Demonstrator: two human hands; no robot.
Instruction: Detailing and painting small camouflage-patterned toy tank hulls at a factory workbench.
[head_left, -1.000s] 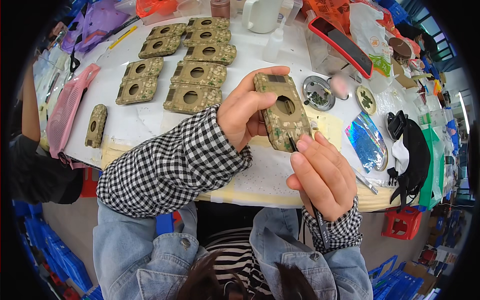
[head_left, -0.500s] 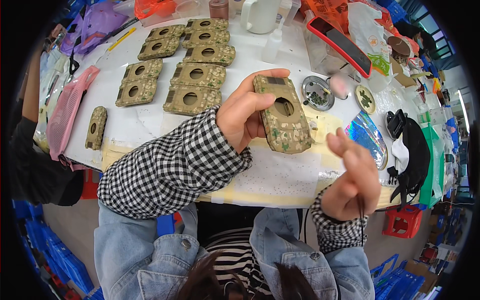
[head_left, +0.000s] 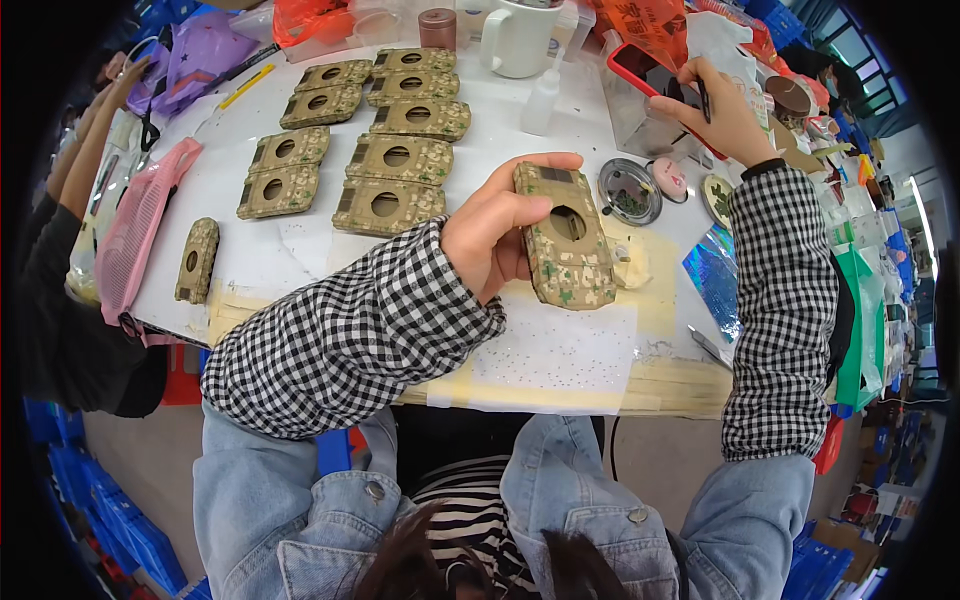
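From my remote end I see a matt, plastic-looking model tank (head_left: 572,268), glossy phone (head_left: 645,72), shiny foil-like sheet (head_left: 712,282), smooth mug (head_left: 520,42), transl. plas. bottle (head_left: 541,105), crinkly plas. bag (head_left: 312,25), woven cloth sleeve (head_left: 345,325) & rough denim jacket (head_left: 255,490).

The camouflaged model hull (head_left: 572,272) is tan with green and cream patches. Black-and-white checks cover the sleeves (head_left: 785,300). The phone case (head_left: 616,66) is red.

Bright light, glinting foil (head_left: 712,282), bent edges (black corners)
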